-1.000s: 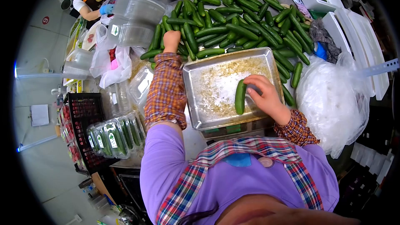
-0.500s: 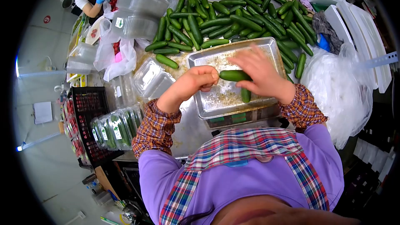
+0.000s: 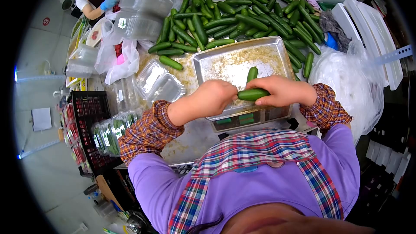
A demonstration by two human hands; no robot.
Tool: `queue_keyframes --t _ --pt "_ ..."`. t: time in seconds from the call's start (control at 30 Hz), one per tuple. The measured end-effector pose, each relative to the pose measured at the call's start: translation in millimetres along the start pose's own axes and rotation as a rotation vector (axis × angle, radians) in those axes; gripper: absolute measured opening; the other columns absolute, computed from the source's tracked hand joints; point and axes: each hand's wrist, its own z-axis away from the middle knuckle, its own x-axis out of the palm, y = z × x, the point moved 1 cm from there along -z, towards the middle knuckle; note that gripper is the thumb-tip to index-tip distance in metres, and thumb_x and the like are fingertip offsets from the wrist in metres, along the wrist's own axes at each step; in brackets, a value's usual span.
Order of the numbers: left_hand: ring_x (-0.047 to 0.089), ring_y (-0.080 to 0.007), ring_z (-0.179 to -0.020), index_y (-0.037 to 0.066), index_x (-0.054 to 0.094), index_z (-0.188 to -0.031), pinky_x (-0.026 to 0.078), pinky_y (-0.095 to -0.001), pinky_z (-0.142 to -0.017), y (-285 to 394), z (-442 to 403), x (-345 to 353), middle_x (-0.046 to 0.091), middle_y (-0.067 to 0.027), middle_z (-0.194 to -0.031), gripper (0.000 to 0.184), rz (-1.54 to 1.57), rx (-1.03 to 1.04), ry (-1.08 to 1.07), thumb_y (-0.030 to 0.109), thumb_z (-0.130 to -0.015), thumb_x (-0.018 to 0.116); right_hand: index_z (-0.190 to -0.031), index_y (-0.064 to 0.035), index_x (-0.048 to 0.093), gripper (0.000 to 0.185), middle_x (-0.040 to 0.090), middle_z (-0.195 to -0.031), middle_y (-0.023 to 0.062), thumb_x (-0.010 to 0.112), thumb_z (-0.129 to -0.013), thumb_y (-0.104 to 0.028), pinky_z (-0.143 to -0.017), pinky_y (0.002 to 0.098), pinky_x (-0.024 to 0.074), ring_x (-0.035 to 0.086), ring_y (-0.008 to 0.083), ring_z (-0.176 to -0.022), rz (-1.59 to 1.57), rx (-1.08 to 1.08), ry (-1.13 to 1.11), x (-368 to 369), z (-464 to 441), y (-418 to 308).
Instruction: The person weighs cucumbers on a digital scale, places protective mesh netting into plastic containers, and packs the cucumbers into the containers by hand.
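Note:
My right hand [image 3: 278, 91] is wrapped round a green cucumber [image 3: 253, 94], which lies sideways above the front part of a shallow metal tray [image 3: 216, 65]. At the cucumber's left end, my left hand [image 3: 219, 96] is closed, its thumb and fingers pinching the tip; its inner fingers are hidden. A second cucumber [image 3: 252, 74] sits in the tray just behind my right hand, partly covered. The tray has a worn, brown-stained bottom. It rests on what looks like a scale [image 3: 255, 119] with green display windows.
Behind the tray lies a large heap of cucumbers [image 3: 242, 15]. Clear plastic boxes [image 3: 160, 82] and packed cucumber boxes [image 3: 110, 134] stand left, near a black crate [image 3: 89, 104]. A plastic bag [image 3: 346, 86] is at right. Another person's gloved hand [image 3: 109, 3] is far left.
Both hands and the cucumber have moved down, towards my body. The fingers of my right hand, spread before, have closed round the cucumber. The second cucumber now shows behind the hands.

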Motion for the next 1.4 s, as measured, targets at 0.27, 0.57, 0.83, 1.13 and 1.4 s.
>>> queue_keyframes --t 0.27,0.57,0.83,1.13,1.4 --pt "0.043 -0.001 -0.056 0.006 0.062 -0.079 0.031 -0.0177 -0.048 -12.2 14.2 -37.3 0.053 0.0057 -0.064 0.015 1.136 -0.5 0.028 0.015 -0.089 0.056 -0.12 -0.0101 0.055 0.048 0.06 -0.101 0.0113 0.068 -0.073 -0.009 -0.075 0.0375 0.0489 0.06 0.0315 -0.091 0.49 0.046 0.83 -39.3 7.6 52.1" --pt "0.06 -0.0294 -0.096 0.014 0.062 -0.112 0.046 -0.0494 -0.079 -241.8 -9.9 -81.4 0.067 -0.0076 -0.095 0.029 -0.603 -0.912 0.302 0.015 -0.083 0.058 -0.129 -0.0062 0.046 0.052 0.054 -0.106 0.0167 0.063 -0.08 -0.01 -0.084 0.039 0.0468 0.056 0.0343 -0.096 0.161 0.184 0.785 6.9 -7.2 75.5" --pt "0.048 -0.0256 -0.118 0.017 0.054 -0.123 0.037 -0.0619 -0.087 -317.8 -56.0 -67.0 0.055 -0.0033 -0.122 0.036 -1.075 -0.602 0.219 0.013 -0.088 0.05 -0.13 -0.0047 0.043 0.058 0.051 -0.114 0.017 0.064 -0.076 -0.004 -0.087 0.0407 0.0443 0.051 0.0369 -0.104 0.312 0.29 0.8 32.5 -17.3 71.0" --pt "0.061 -0.0349 -0.093 0.002 0.063 -0.101 0.05 -0.0429 -0.076 -284.3 -43.6 -88.4 0.064 -0.0156 -0.1 0.037 -0.754 -0.773 0.213 0.032 -0.079 0.067 -0.122 -0.0047 0.05 0.049 0.055 -0.105 0.016 0.062 -0.074 -0.004 -0.078 0.0418 0.0483 0.056 0.0364 -0.094 0.326 0.209 0.836 37.9 -8.8 69.7" --pt "0.063 -0.0206 -0.069 -0.006 0.051 -0.122 0.049 -0.0319 -0.06 -103.4 -1.5 9.4 0.065 -0.0136 -0.08 0.06 0.329 -0.834 0.223 0.035 -0.081 0.067 -0.122 -0.001 0.049 0.049 0.051 -0.113 0.0191 0.064 -0.076 -0.008 -0.084 0.0397 0.0468 0.055 0.0378 -0.099 0.164 0.197 0.878 61.1 7.0 60.4"
